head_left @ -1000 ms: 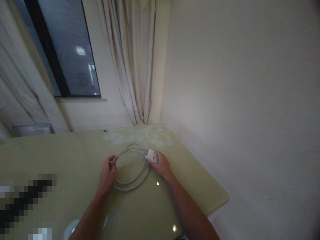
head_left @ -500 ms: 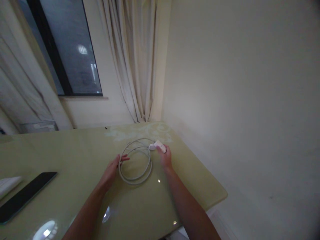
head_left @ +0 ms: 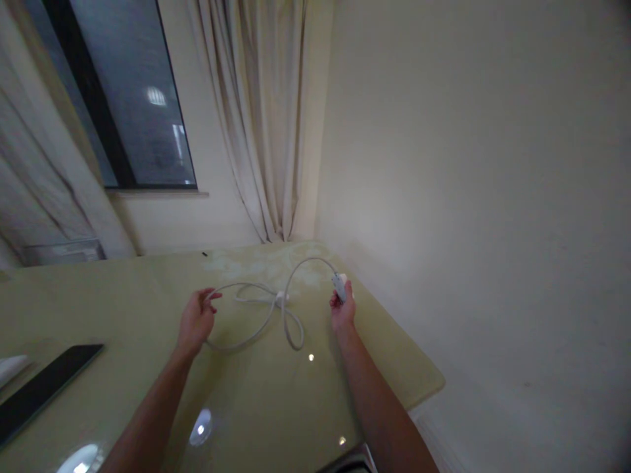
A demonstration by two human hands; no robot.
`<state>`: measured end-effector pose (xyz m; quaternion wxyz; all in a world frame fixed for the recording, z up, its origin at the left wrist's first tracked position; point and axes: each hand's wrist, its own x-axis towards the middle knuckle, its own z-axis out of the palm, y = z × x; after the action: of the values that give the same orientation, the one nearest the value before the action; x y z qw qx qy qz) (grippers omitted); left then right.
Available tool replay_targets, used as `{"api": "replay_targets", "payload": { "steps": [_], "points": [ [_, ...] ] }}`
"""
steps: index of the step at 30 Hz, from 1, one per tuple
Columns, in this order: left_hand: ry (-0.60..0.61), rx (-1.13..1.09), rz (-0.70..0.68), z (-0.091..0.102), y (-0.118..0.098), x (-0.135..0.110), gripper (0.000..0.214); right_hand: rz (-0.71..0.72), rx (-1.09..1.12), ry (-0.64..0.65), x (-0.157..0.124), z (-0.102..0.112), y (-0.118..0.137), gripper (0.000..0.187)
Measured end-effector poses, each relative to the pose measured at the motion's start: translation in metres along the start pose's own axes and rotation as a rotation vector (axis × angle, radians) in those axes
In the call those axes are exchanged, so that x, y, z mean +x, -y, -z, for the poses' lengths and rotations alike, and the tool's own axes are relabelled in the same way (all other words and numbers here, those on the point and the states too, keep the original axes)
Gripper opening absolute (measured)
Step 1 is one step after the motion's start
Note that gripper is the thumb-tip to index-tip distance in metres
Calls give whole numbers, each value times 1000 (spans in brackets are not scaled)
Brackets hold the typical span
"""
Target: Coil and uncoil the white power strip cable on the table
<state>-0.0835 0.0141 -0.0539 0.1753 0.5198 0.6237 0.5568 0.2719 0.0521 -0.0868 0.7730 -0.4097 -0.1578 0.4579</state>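
A white cord (head_left: 245,342) spreads in loose loops above the glossy tabletop. My left hand (head_left: 196,318) is closed around the left side of one loop, thumb and fingers curled at the cord. In my right hand (head_left: 344,312) is a small white block (head_left: 339,286) at the cord's end, with dark slots on its face like a power socket. Between the hands, a white end piece (head_left: 282,299), perhaps a plug, lies where the loops cross; its details are blurred.
The pale green table (head_left: 256,407) has its right edge near the wall. A flat black device (head_left: 52,387) and a white object (head_left: 12,368) lie at the left. Near the front edge, a dark shiny object (head_left: 351,460) shows. Curtains (head_left: 266,118) hang behind.
My hands have moved apart, left hand leftward and right hand rightward. The round coil has opened into wider loops. My left fingers, earlier outstretched, have closed on the cord, and the block has turned.
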Motion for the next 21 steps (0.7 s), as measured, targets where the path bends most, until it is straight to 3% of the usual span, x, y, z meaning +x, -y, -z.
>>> {"api": "replay_targets", "payload": {
  "steps": [5,8,11,14,21],
  "points": [
    [-255,-204,-143,30,-54,32,37,5,56,-52,11,11,4,42],
    [-306,-398,-237,40,-76,41,38,-3,66,-50,12,13,0,39],
    [-304,-449,-288,45,-87,43,35,-11,72,-23,11,11,-2,40],
    [-280,-540,-244,49,-95,41,36,-15,88,11,8,7,-1,40],
    [-80,-742,-248,52,-119,29,42,-32,137,161,-14,-17,10,28]
  ]
}}
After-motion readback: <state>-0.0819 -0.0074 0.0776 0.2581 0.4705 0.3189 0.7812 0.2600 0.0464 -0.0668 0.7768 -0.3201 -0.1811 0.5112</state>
